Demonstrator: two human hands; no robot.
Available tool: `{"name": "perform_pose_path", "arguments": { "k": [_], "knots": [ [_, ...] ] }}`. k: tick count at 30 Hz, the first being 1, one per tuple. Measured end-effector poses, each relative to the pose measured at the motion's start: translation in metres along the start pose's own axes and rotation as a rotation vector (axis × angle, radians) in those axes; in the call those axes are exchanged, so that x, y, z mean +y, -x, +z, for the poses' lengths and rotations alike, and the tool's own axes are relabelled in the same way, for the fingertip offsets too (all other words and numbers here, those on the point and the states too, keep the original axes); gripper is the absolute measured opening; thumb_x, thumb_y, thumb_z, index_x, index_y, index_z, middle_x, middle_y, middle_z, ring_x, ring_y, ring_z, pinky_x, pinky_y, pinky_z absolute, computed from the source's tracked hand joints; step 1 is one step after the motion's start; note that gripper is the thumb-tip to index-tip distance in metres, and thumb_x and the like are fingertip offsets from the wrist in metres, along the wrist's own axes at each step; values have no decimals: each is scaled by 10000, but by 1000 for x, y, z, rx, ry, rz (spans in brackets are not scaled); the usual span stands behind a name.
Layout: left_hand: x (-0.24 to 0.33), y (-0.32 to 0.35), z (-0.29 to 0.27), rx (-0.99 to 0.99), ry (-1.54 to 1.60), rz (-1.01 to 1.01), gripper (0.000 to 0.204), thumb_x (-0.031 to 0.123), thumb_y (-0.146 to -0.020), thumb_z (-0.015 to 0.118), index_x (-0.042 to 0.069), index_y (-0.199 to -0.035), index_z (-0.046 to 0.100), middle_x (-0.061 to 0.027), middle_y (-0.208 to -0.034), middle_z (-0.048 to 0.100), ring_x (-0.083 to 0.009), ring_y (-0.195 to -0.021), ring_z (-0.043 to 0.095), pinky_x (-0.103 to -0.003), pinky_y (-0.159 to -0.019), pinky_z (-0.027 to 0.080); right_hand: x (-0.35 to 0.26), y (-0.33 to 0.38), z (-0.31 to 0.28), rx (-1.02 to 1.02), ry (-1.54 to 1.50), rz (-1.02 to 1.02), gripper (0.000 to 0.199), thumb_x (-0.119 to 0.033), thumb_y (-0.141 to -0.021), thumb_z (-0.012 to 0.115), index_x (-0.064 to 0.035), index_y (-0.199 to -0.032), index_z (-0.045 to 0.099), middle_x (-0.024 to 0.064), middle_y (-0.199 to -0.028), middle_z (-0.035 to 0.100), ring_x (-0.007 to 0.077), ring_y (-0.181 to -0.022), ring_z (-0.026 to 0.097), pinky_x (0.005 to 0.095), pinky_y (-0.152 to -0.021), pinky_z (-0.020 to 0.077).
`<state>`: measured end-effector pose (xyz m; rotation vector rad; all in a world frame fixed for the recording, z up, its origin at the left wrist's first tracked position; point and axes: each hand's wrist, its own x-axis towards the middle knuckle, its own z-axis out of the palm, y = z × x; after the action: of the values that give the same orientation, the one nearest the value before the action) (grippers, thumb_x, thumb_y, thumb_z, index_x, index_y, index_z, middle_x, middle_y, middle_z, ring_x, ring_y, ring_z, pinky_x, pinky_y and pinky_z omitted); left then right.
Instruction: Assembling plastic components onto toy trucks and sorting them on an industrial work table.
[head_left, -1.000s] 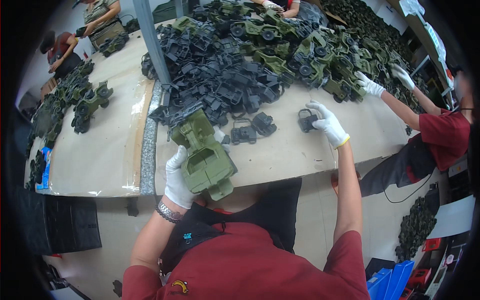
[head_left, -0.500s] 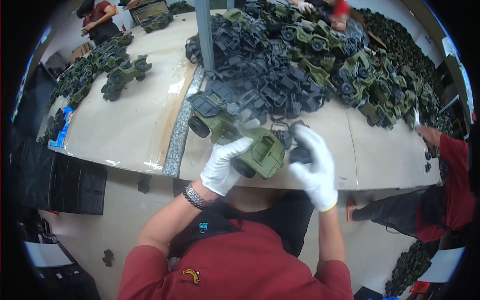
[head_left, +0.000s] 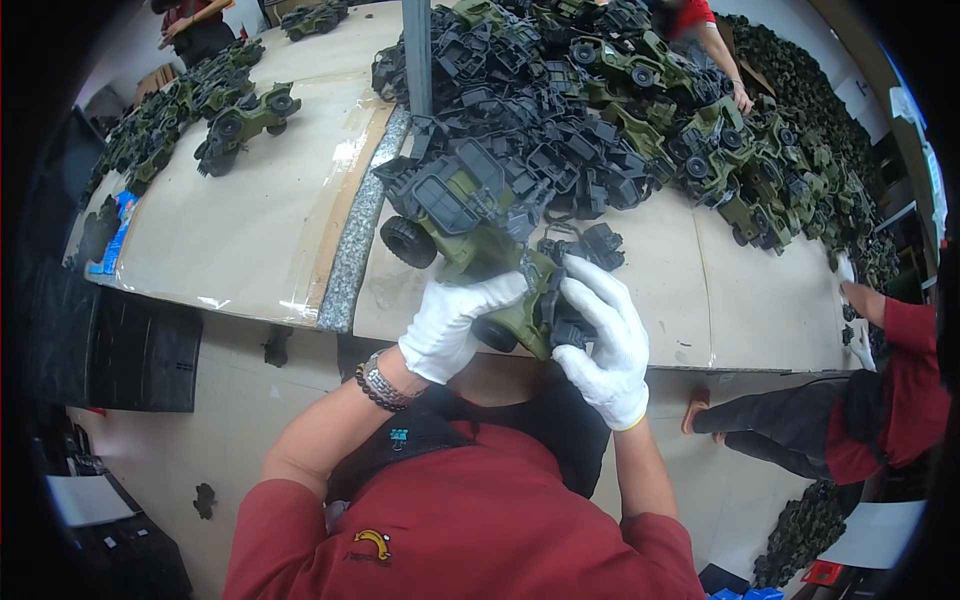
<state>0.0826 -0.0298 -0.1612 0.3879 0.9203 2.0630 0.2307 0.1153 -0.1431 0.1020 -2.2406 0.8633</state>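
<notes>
"Head view: what could go wrong with that boxy olive-green plastic toy vehicle (head_left: 468,254)?"

"It's held up by the near edge of the tan, cardboard-covered table (head_left: 770,300), so a slack grip could drop it; a crooked push might bend the small dark-grey plastic part (head_left: 569,326) against its body."

"And the hands?"

"The white-gloved left hand (head_left: 450,325) is closed round the vehicle's near side. The white-gloved right hand (head_left: 610,345) is half curled, thumb and fingers narrowly parted round the dark-grey part at the vehicle's right end. I can't tell whether the two are joined."
</notes>
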Motion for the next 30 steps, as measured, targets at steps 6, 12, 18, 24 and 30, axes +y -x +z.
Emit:
{"name": "perform_pose_path", "arguments": {
  "k": [6,12,18,24,30],
  "knots": [
    [7,2,5,-18,-38,-80,468,10,-841,769,73,-1269,589,-24,-1183,644,-136,-1080,617,-294,-940,510,5,1,-1,-21,20,-74,544,-193,-769,730,-43,-1280,621,218,-1347,579,421,-1206,559,474,-1014,458],
    [8,0,6,-25,-178,-39,489,44,-831,794,62,-1276,592,-31,-1187,655,-148,-1071,627,-306,-938,515,10,8,5,-15,-59,-57,625,-80,-721,727,-107,-1333,606,215,-1369,566,422,-1230,548,471,-1034,451],
    [4,3,8,-71,-538,181,482,189,-846,824,51,-1257,616,-54,-1181,671,-166,-1081,633,-323,-931,517,23,19,9,-15,-203,-81,669,-44,-737,719,-129,-1385,573,227,-1418,524,435,-1265,526,471,-1052,437],
    [-7,-3,14,-99,-768,353,432,235,-865,804,81,-1236,646,-50,-1213,662,-194,-1077,638,-337,-940,511,26,19,0,-14,-182,-86,616,-87,-809,698,-147,-1404,553,234,-1434,506,450,-1281,509,479,-1056,431],
    [1,1,37,40,275,-163,318,272,-973,660,92,-1232,623,-61,-1183,662,-216,-1110,635,-392,-971,510,1,-11,0,143,-7,-166,770,-568,-879,634,4,-1382,516,286,-1406,512,491,-1307,483,537,-1076,403]
  ]
}}
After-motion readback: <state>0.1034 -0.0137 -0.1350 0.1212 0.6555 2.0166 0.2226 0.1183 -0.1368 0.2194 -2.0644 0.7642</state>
